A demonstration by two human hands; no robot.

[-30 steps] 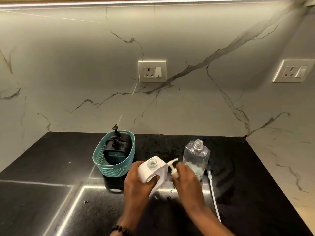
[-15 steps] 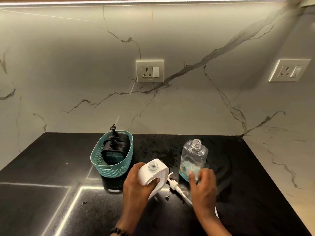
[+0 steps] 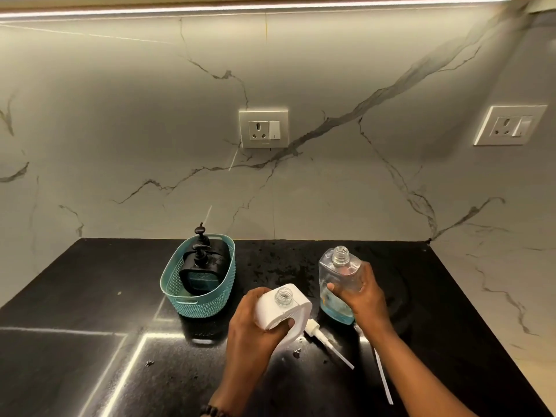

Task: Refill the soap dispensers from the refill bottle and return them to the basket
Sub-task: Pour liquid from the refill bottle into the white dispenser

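The marble wall [image 3: 301, 85], pale with grey veins, closes off the back edge of the bench and turns the far right corner to run along the right edge; two white sockets [image 3: 263, 128] sit on it. The bench [image 3: 75, 341] is a black, glossy, speckled slab; its left half lies open toward the near left corner, and a bare strip runs behind the bottles to the back edge.

The basket [image 3: 198, 305], a teal oval tub with a woven-look textured wall and a slot handle, stands left of the middle, its long axis running from the near edge toward the back edge. Two black square dispensers [image 3: 207, 266] stand upright inside it, pump heads up.

The refill bottle [image 3: 335, 284], clear flat-sided plastic with an uncapped threaded neck, stands right of the middle, leaning slightly, mouth up, with blue liquid low inside. The right hand [image 3: 361, 296] grips it, thumb on the near face and fingers round the right side.

The white dispenser [image 3: 282, 308], a squarish smooth bottle with rounded corners, is tilted, its open neck pointing up and toward the back edge. The left hand [image 3: 255, 332] grasps it from below, thumb curled over its lower edge.

A white pump [image 3: 316, 332] lies flat on the bench just beneath, its tube slanting toward the near right corner. A second thin white tube [image 3: 383, 377] lies beside the right forearm, parallel to it.
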